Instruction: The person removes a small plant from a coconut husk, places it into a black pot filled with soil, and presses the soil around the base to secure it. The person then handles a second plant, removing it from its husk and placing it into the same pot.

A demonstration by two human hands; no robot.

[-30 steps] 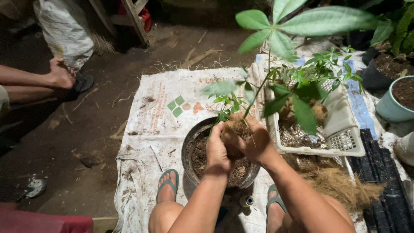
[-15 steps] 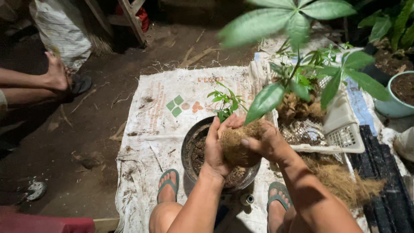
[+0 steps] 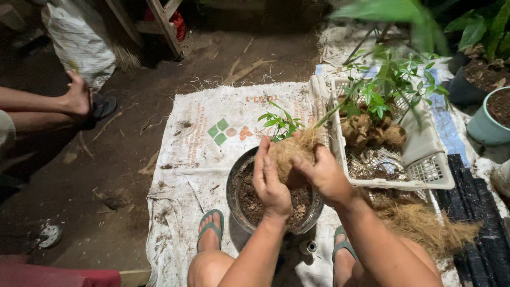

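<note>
My left hand [image 3: 270,179] and my right hand [image 3: 322,173] together clasp a brown fibre-wrapped root ball [image 3: 287,151] of a young plant. Its thin stem [image 3: 337,109] leans up to the right, with large blurred green leaves [image 3: 394,11] near the camera. The ball is held just above a round metal bowl [image 3: 237,211] partly filled with dark soil. A small green seedling [image 3: 280,123] shows behind the ball. The bowl rests on a white woven sack [image 3: 212,138] spread on the dirt floor, between my two feet in green sandals.
A white plastic basket [image 3: 425,170] at right holds several wrapped root balls with green shoots. Loose coconut fibre [image 3: 425,223] lies beside my right leg. Potted plants [image 3: 491,114] stand far right. Another person's hand [image 3: 78,95] is at left, near a white bag [image 3: 79,37].
The plant has tilted further over to the right, its leaves swinging up toward the camera. My hands have turned the root ball and stay closed around it above the bowl.
</note>
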